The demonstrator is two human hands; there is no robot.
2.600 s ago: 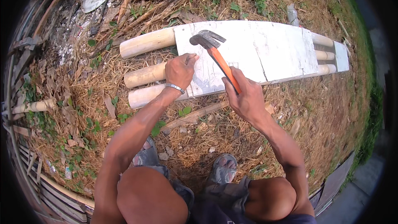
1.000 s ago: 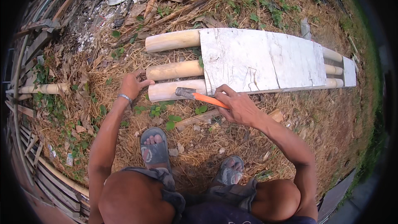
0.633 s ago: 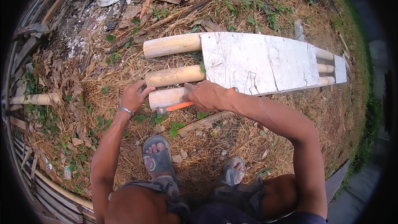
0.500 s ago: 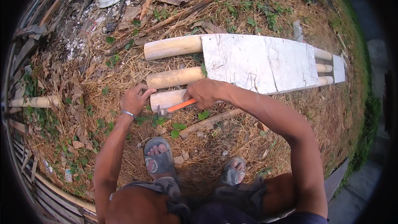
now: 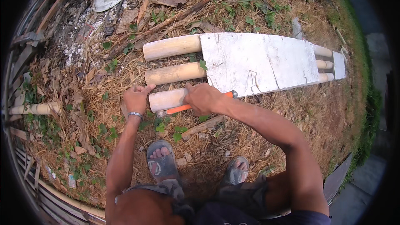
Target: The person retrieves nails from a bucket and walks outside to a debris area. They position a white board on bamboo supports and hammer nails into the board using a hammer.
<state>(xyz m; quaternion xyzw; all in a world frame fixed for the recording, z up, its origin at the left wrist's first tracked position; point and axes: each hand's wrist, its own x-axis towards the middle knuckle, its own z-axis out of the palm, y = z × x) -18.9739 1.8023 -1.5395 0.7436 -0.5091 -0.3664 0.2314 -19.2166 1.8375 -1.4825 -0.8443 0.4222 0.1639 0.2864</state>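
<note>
In my right hand (image 5: 204,99) is a hammer (image 5: 178,108) with an orange handle, held along the near side of a pale bamboo pole (image 5: 163,99). Its metal head is small and partly hidden at the pole's left end. That hand also rests on the pole. My left hand (image 5: 136,98) is closed in a pinch just beyond the poles' left ends, beside the gap between the nearest pole and the middle pole (image 5: 173,73); whatever is between its fingertips is too small to make out. A white board (image 5: 258,62) lies across the three poles, covering their middle stretch.
The far pole (image 5: 171,47) also sticks out left of the board. A smaller white board (image 5: 339,65) crosses the poles at far right. A loose wood piece (image 5: 204,127) lies near my sandalled feet. Dry straw covers the ground; a wooden fence (image 5: 50,200) stands left.
The hammer's handle now shows on both sides of my right hand, its butt visible at the right. My left hand has moved slightly up and right, still pinched.
</note>
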